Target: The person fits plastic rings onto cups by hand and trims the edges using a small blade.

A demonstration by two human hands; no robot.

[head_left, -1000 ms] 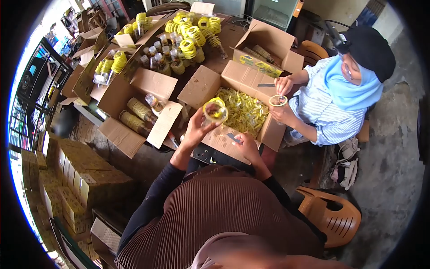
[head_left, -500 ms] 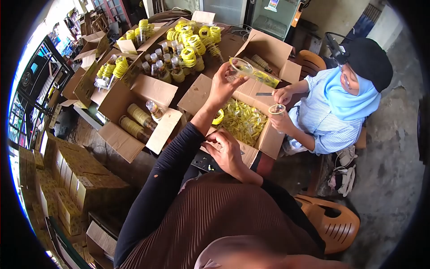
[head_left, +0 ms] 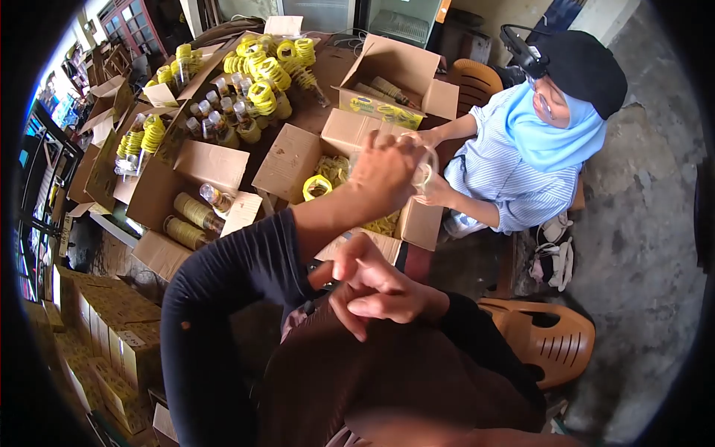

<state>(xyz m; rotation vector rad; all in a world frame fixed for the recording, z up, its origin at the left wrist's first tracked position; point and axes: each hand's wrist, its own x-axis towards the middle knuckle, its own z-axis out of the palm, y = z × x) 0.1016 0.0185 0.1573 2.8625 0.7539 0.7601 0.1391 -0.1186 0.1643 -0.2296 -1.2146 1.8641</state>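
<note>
1. I see the left hand (head_left: 383,173) wrapped around a clear cup (head_left: 433,158) over the box (head_left: 286,162); bumping the co-worker's hand (head_left: 442,194) could knock it loose.
2. The right hand (head_left: 383,287) has fingers loosely apart, poorly placed to catch it.

- Strip carton (head_left: 354,130), near edge of table (head_left: 305,113): opening mostly obstructed by left forearm (head_left: 320,216) and left hand (head_left: 387,175).
- Clear cup (head_left: 432,162) blocks gap between left hand and co-worker's hands (head_left: 441,192), carton's right side.
- Access for right hand (head_left: 380,287): over near flap (head_left: 389,246), below left forearm, left of right flap (head_left: 421,223).
- Left flap (head_left: 287,160): projects outward; narrow gap to left carton (head_left: 212,164).
- Table, far left part: upright bottles (head_left: 223,112) and yellow rings (head_left: 272,73) obstruct.
- Passage: bare table strip between yellow rings and rear carton (head_left: 398,63).
</note>
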